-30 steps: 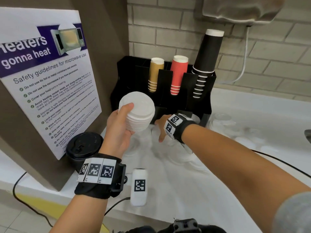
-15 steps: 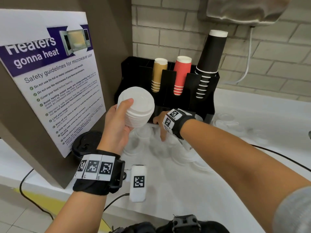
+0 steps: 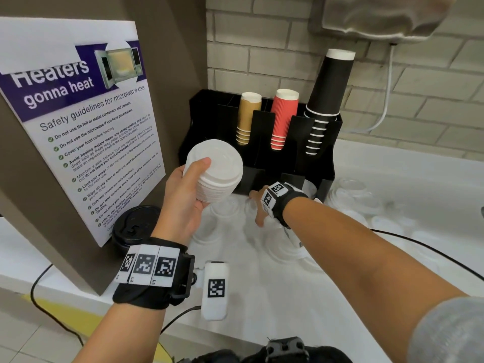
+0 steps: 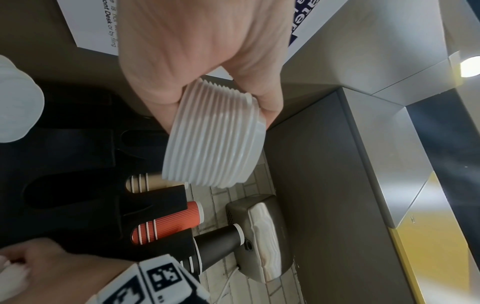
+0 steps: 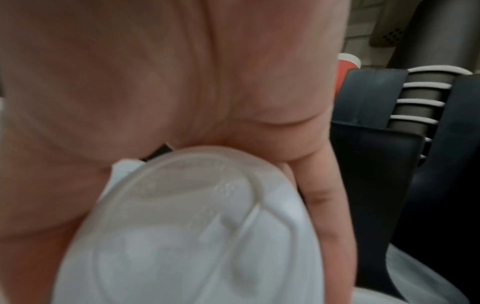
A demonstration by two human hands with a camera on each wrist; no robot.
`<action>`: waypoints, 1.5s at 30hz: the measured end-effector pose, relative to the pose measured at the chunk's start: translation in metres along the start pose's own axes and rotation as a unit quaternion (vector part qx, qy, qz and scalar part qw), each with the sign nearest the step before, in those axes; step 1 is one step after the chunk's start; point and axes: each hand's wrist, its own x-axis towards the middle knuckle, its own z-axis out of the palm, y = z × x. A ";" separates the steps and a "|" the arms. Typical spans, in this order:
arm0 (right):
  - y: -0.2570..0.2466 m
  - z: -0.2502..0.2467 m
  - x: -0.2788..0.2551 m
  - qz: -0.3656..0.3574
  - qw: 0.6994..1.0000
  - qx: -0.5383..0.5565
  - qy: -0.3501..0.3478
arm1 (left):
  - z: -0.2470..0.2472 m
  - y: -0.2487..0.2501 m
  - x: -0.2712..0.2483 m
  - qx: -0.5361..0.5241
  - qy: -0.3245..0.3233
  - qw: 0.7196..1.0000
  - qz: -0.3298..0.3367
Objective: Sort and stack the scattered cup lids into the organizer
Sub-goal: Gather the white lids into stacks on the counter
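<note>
White lid stack (image 3: 213,174) gripped in L hand (image 3: 180,203), fingers curled round it, held before organizer (image 3: 318,163). R hand (image 3: 258,208) down among clear lids (image 3: 207,231) on counter; grip cannot be told. Next lid should be seated square, nested concentric.

A white counter (image 3: 301,297) carries everything. At its back, against the brick wall, stands a black organizer (image 3: 324,163) with tan, red and black cup stacks in its slots. Clear lids (image 3: 351,197) lie scattered on the counter just in front of and beside the organizer, some stacked, their outlines faint against the white. At the left, beside a brown panel, sits a black lid (image 3: 133,226) on a dark stack. A black cable (image 3: 408,238) runs across the right side.
</note>
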 end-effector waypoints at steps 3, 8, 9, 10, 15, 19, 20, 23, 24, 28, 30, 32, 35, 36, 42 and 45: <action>0.008 -0.012 -0.004 -0.014 1.000 0.024 -0.008 | -0.001 0.000 0.000 0.003 0.002 1.000 0.002; 0.015 -0.030 -0.013 -0.026 0.999 -0.008 0.017 | 0.000 0.002 0.000 -0.005 0.006 1.000 0.008; 0.014 -0.031 -0.014 -0.025 0.999 -0.015 0.028 | 0.000 0.003 0.000 -0.004 0.006 1.000 0.010; 0.013 -0.032 -0.015 -0.022 0.999 -0.024 0.034 | 0.000 0.004 -0.001 -0.003 0.007 1.000 0.010; 0.003 -0.030 -0.024 -0.036 0.990 -0.135 0.024 | 0.000 0.006 -0.002 0.001 0.009 1.000 0.011; 0.000 -0.049 -0.039 0.003 0.981 -0.195 -0.008 | 0.000 0.005 -0.002 0.000 0.010 1.000 0.012; 0.001 -0.050 -0.043 0.013 0.979 -0.203 -0.006 | 0.000 0.005 -0.003 0.000 0.010 1.000 0.012; 0.003 -0.049 -0.046 -0.010 0.983 -0.176 0.055 | 0.001 0.004 -0.003 -0.002 0.005 1.000 0.013; -0.001 -0.050 -0.045 -0.037 0.985 -0.161 0.054 | 0.002 0.004 -0.003 -0.003 0.004 1.000 0.013; -0.024 -0.046 -0.042 -0.074 0.990 -0.118 -0.010 | 0.003 0.004 -0.004 -0.001 -0.005 1.000 0.015; -0.025 -0.033 -0.045 -0.083 0.983 -0.160 0.023 | 0.002 0.004 -0.004 0.000 -0.007 1.000 0.015; -0.022 -0.022 -0.043 -0.072 0.982 -0.171 0.026 | 0.001 0.004 -0.005 0.001 -0.005 1.000 0.014; -0.022 -0.020 -0.041 -0.043 0.990 -0.136 0.007 | -0.002 0.005 -0.006 0.004 -0.004 1.000 0.018; -0.022 -0.021 -0.039 -0.041 0.991 -0.131 0.006 | -0.003 0.005 -0.007 0.005 -0.006 1.000 0.020; -0.016 -0.029 -0.029 -0.074 0.996 -0.058 -0.002 | -0.007 0.006 -0.003 0.007 -0.005 1.000 0.027; -0.010 -0.041 -0.025 -0.093 0.990 0.096 -0.038 | -0.009 0.007 -0.001 0.004 -0.006 0.999 0.032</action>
